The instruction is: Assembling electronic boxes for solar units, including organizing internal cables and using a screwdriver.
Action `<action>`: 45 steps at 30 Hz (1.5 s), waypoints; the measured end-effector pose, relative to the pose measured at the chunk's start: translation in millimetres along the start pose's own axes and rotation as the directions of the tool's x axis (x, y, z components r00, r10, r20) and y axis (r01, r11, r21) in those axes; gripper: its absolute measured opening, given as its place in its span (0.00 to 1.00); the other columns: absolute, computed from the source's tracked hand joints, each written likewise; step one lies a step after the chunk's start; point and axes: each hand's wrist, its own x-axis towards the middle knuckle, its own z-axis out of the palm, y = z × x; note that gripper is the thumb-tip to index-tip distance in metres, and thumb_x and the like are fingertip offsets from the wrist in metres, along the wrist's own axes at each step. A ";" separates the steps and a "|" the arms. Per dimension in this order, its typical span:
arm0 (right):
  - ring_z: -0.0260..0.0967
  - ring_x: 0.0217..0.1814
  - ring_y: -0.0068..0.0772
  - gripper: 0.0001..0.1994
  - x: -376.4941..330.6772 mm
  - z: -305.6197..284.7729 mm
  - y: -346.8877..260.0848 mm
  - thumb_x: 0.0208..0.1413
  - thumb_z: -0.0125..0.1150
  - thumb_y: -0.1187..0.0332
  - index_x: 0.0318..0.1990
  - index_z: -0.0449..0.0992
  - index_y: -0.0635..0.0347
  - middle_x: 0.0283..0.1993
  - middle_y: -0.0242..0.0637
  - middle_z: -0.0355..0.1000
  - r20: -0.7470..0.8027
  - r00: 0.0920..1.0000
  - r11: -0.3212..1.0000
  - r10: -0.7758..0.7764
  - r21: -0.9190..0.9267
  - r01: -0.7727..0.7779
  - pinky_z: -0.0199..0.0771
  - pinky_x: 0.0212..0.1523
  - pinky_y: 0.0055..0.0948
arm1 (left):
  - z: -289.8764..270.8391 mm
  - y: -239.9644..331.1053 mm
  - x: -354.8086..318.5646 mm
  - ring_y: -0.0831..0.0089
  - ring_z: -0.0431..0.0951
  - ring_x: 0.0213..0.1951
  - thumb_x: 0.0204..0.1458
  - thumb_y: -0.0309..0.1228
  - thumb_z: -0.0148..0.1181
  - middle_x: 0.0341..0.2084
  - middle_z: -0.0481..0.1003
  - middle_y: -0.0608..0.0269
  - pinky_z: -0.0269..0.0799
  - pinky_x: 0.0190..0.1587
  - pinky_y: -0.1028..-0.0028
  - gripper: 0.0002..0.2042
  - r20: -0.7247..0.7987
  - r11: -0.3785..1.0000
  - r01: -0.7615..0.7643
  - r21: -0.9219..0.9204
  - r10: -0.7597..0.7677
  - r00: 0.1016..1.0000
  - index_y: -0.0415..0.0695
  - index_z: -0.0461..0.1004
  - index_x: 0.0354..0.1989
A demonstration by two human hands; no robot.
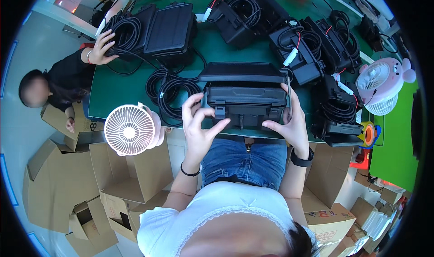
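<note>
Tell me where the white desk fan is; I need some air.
In the head view, the white desk fan stands at the green table's near edge, left of the left hand, above cardboard boxes.

Matt black plastic case (246,104) on smooth green tabletop (113,92).

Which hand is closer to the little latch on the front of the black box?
Probably the left hand: its fingers hover at the left latch of the black case. The right hand grips the case's right side.
</note>
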 end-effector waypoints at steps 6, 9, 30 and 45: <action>0.68 0.37 0.15 0.54 0.1 -0.9 -1.2 0.31 0.84 0.61 0.70 0.57 0.48 0.72 0.41 0.57 0.015 0.998 0.998 0.053 0.022 -0.054 0.59 0.21 0.13 | 3.1 -1.0 4.0 0.55 0.64 0.62 0.49 0.38 0.69 0.61 0.61 0.53 0.60 0.63 0.59 0.17 -0.032 0.937 0.079 -0.339 -0.095 0.995 0.45 0.79 0.46; 0.66 0.34 0.14 0.54 -0.4 -2.1 -2.1 0.31 0.84 0.61 0.71 0.56 0.48 0.72 0.42 0.57 0.017 0.999 0.999 0.040 0.029 -0.040 0.59 0.21 0.13 | 6.6 -8.4 10.9 0.56 0.63 0.62 0.49 0.30 0.67 0.59 0.62 0.54 0.59 0.64 0.59 0.07 -0.009 0.925 0.039 -0.379 -0.046 0.999 0.44 0.77 0.33; 0.51 0.20 0.12 0.18 -11.8 33.2 -30.7 0.46 0.71 0.77 0.47 0.80 0.54 0.51 0.33 0.59 -0.374 0.927 0.989 0.014 0.143 0.043 0.55 0.21 0.13 | 39.6 -13.6 25.0 0.61 0.63 0.59 0.50 0.62 0.57 0.58 0.58 0.51 0.58 0.62 0.64 0.47 0.141 0.772 0.255 -0.582 -0.213 0.967 0.42 0.46 0.69; 0.52 0.23 0.09 0.06 -4.6 26.2 -0.9 0.49 0.71 0.70 0.32 0.80 0.58 0.56 0.30 0.61 -0.339 0.941 0.952 0.010 0.291 0.095 0.53 0.23 0.12 | 31.6 -25.5 23.9 0.61 0.59 0.67 0.54 0.40 0.64 0.69 0.52 0.51 0.57 0.67 0.63 0.43 0.250 0.651 0.313 -0.692 -0.191 0.949 0.40 0.45 0.73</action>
